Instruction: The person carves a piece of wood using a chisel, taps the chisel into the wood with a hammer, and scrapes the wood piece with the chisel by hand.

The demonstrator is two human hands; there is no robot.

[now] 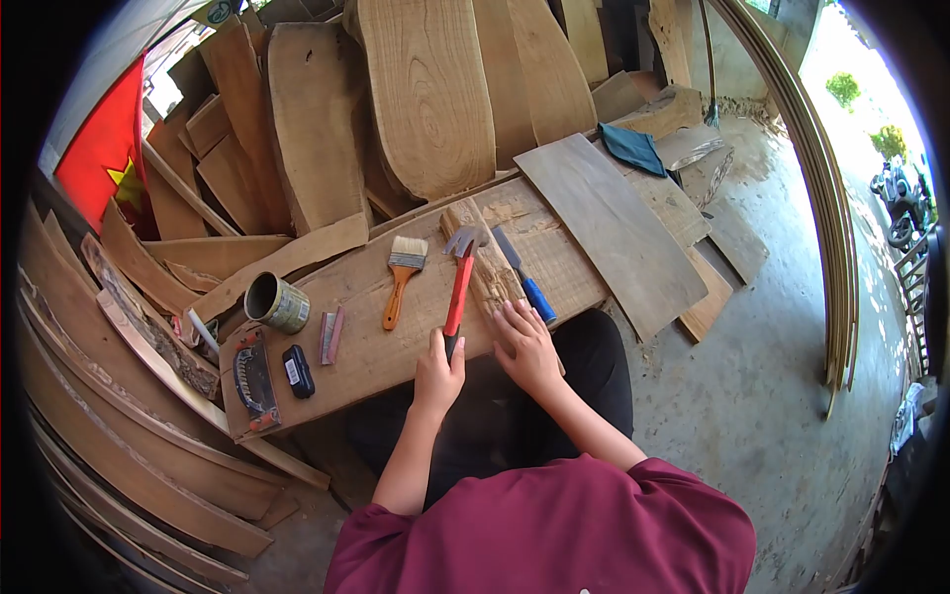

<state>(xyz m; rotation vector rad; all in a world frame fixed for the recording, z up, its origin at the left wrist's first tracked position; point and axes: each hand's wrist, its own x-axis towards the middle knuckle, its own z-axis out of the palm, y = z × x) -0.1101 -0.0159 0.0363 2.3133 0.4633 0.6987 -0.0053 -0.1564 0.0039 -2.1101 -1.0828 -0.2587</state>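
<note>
My left hand is wrapped round the black lower end of a claw hammer with a red handle. The hammer's metal head is over the far part of a rough, narrow wood block. My right hand lies with fingers stretched out on the block's near end. Just right of the block is a blue-handled chisel, its blade pointing away from me. A paintbrush with an orange wooden handle lies left of the hammer. All of these are on a wooden bench.
At the bench's left end stand a worn can, a black case, an orange-and-black tool and small pinkish strips. A flat board crosses the right end. Large slabs lean behind; curved planks are stacked left.
</note>
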